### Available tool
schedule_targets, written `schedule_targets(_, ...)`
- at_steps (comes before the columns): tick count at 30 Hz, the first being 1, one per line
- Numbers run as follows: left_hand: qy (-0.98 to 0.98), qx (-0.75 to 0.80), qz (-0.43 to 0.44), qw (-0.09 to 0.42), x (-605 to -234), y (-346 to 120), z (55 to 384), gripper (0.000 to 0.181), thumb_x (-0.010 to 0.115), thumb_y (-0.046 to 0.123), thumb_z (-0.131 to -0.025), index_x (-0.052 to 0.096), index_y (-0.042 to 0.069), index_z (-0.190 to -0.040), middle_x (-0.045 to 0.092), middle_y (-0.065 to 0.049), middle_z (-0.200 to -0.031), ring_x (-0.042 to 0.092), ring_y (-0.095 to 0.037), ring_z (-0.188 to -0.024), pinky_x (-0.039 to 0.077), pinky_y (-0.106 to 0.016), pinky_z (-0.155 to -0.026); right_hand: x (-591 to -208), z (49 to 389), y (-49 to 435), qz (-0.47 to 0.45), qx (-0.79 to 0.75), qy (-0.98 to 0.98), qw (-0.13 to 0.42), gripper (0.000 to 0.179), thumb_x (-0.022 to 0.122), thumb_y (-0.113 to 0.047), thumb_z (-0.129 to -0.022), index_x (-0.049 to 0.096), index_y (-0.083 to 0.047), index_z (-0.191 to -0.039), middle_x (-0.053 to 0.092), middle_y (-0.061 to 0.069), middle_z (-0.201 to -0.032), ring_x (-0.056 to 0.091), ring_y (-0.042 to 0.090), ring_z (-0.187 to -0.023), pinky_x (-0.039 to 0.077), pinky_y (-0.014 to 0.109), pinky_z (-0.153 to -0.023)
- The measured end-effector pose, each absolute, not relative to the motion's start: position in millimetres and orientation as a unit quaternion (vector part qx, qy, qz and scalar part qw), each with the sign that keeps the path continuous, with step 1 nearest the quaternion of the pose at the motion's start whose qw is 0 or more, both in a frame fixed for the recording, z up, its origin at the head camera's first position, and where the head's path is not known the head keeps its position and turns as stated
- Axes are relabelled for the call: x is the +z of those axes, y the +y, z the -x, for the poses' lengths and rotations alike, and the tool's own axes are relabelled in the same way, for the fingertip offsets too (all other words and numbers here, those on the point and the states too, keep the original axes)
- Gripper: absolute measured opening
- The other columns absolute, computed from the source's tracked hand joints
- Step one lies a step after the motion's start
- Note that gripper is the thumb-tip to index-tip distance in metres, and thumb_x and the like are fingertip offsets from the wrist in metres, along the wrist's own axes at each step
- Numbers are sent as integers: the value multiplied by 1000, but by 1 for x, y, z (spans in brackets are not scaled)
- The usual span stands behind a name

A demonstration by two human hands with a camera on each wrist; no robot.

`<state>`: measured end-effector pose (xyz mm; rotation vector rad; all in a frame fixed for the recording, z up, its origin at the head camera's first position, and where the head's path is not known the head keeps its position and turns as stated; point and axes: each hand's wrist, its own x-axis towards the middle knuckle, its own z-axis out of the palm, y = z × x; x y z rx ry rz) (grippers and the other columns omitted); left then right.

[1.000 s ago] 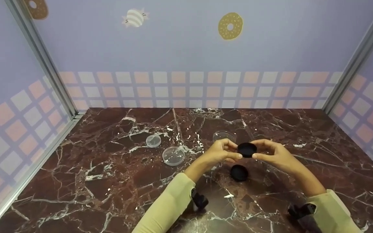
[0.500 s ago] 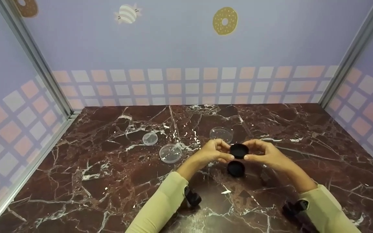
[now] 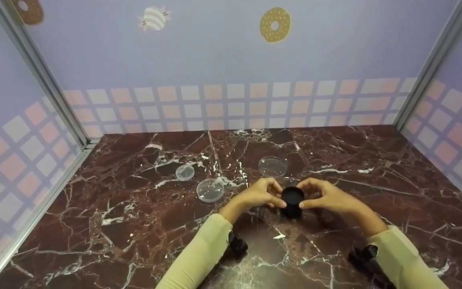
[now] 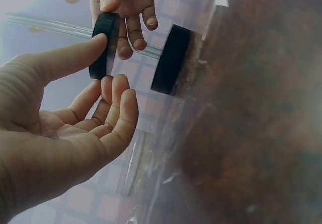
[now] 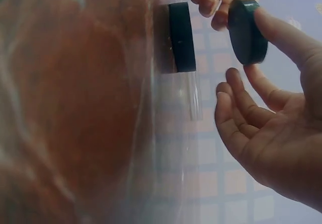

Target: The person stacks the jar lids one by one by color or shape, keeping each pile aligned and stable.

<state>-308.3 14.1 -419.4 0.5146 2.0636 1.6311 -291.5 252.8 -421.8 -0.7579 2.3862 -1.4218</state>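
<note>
Both hands pinch one shallow black round dish by its opposite sides, thumbs on the near side and fingers on the far side. My left hand has its left edge and my right hand its right edge. A second black round dish stands on the tabletop just below the held one and is partly covered by it in the head view. Both wrist views show a gap between the held dish and the standing dish.
A clear round petri dish lies behind the hands. Two more clear pieces, a larger dish and a smaller disc, lie to the left. Patterned walls enclose the brown marbled tabletop.
The held black dish has come down and nearer to me, now overlapping the second black dish in the head view. The head view has shifted slightly.
</note>
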Motion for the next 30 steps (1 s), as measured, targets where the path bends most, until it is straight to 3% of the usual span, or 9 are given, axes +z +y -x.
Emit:
schedule_targets(6, 763, 566, -201, 237, -425, 14, 308, 29, 74, -7, -75, 56, -2, -96, 55, 2, -78, 54, -7, -66, 48, -15, -54, -425, 293, 254, 265, -474, 824, 160, 47, 73, -12, -84, 52, 9, -120, 62, 24, -114, 61, 14, -101, 49, 24, -93)
schedule_targets(13, 773, 552, -204, 237, -429, 14, 309, 29, 74, -8, -74, 57, -8, -98, 55, 3, -72, 53, -5, -59, 45, -13, -52, -430, 294, 252, 253, -461, 833, 176, 49, 74, -13, -83, 51, 9, -120, 61, 23, -112, 59, 19, -99, 50, 22, -89)
schedule_targets(30, 784, 537, -206, 232, -432, 16, 309, 29, 76, -7, -73, 59, -9, -97, 55, 3, -72, 52, -6, -62, 44, -14, -55, -434, 295, 253, 254, -431, 847, 179, 50, 75, -16, -82, 53, 8, -119, 62, 23, -113, 57, 19, -101, 49, 22, -87)
